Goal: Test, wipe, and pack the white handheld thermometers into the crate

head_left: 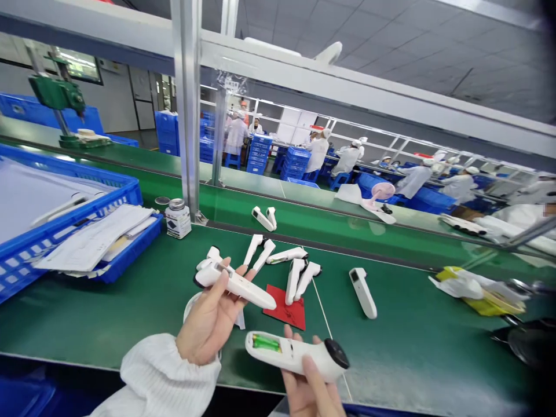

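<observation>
My left hand (207, 319) grips a slim white handheld device (237, 286), tilted with its tip pointing right. My right hand (309, 385) holds a similar white device (297, 356) with a round black head. Its back is open, and a green AA battery (266, 343) lies inside. Just beyond my hands, a red mat (286, 308) lies on the green workbench (391, 347). Several more white devices lie around the mat, including one (362, 292) alone to its right. My white knitted sleeve (167, 373) covers my left wrist.
A blue crate (87, 231) holding papers stands at left, beside a small labelled jar (178, 219). A yellow bag (478, 292) lies at right. An aluminium post (186, 104) rises behind the bench. Co-workers in white gowns (317, 153) work beyond a second green belt (313, 220).
</observation>
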Motion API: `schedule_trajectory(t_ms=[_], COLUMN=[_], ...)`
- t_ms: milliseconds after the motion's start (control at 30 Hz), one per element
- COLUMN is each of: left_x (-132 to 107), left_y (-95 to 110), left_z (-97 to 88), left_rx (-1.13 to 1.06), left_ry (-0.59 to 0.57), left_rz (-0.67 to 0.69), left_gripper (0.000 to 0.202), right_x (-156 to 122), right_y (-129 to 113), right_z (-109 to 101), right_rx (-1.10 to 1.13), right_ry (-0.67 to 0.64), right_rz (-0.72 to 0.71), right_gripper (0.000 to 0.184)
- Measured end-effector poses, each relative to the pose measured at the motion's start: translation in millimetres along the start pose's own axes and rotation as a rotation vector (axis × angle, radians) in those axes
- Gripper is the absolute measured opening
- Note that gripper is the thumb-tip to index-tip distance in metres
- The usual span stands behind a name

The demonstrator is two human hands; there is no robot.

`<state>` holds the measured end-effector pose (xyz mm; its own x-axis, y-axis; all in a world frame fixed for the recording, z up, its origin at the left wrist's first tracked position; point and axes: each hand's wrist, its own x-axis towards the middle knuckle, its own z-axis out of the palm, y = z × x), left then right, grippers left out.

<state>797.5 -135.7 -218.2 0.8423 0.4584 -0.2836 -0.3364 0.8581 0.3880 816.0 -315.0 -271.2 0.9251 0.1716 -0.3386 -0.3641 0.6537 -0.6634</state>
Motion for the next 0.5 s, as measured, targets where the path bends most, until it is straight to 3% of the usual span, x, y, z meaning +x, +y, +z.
schedule_trajectory(t_ms=[67, 167, 333, 400, 467, 500], left_x=[-3, -12, -24, -25, -24, -24], left_y=[-17, -37, -57, -62, -68, -72], left_z=[-5.5, -12.4, -6.9, 0.7, 9.0, 12.8], left_rx=[-0.021, -0.008, 0.086, 0.149, 0.202, 0.232], left_ry=[0.002, 0.003, 0.094, 0.125, 0.124, 0.101], left_rz=[-0.016, -0.045, -0.021, 0.017, 0.045, 0.055], left_gripper=[0.039, 0.039, 0.043, 0.043, 0.046, 0.048], right_x=[0, 0, -6, -7, -6, -5], right_y=[15, 33, 45, 33, 11, -3], right_z=[5, 14, 21, 13, -1, -9], right_rx=[0.078, 0.135, 0.101, -0.076, -0.422, -0.649], right_ry=[0.027, 0.007, -0.134, -0.143, -0.097, -0.076], right_rz=[0.064, 0.117, 0.060, -0.060, -0.352, -0.563], right_gripper=[0.033, 0.023, 0.044, 0.054, 0.070, 0.081])
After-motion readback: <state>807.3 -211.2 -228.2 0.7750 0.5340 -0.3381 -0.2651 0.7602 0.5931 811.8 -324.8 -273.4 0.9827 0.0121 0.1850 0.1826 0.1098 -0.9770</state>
